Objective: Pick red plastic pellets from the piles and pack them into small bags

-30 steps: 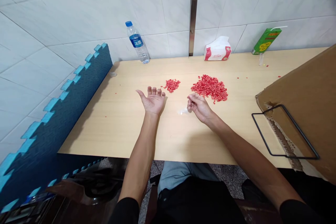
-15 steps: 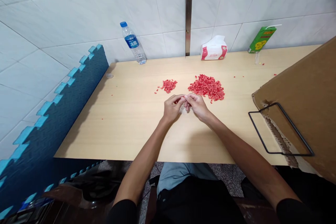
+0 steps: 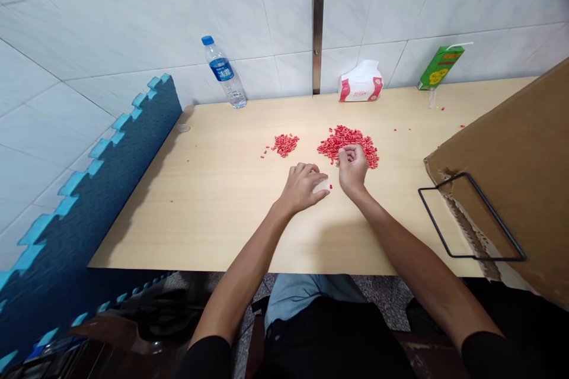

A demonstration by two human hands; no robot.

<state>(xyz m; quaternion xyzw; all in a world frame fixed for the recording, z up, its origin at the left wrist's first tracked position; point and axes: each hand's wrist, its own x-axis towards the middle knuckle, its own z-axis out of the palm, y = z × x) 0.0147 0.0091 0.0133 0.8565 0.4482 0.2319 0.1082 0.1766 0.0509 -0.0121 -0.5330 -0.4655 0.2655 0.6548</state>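
Observation:
Small red tube-like pieces lie in a large pile [image 3: 342, 137] and a smaller pile [image 3: 285, 145] on the table. My right hand [image 3: 354, 170] is at the near edge of the large pile, fingers curled and thumb against the forefinger; anything in that pinch is too small to make out. Lower and to the left, my left hand [image 3: 303, 188] lies over the table with fingers apart. A whitish translucent thing [image 3: 320, 187] shows between its thumb and forefinger, partly hidden. A single red piece [image 3: 331, 186] is just beyond those fingertips.
Along the tiled wall stand a water bottle [image 3: 226, 76], a tissue pack [image 3: 361, 84] and a green drink carton [image 3: 440, 68]. A blue foam mat [image 3: 133, 148] borders the left side. On the right is a cardboard sheet [image 3: 511, 172] with a black wire frame [image 3: 424, 213].
My hands, fingertips together before, have parted. The right moved up and right to the large pile; the left opened and shifted slightly right and down. A red piece now shows beside the left fingertips.

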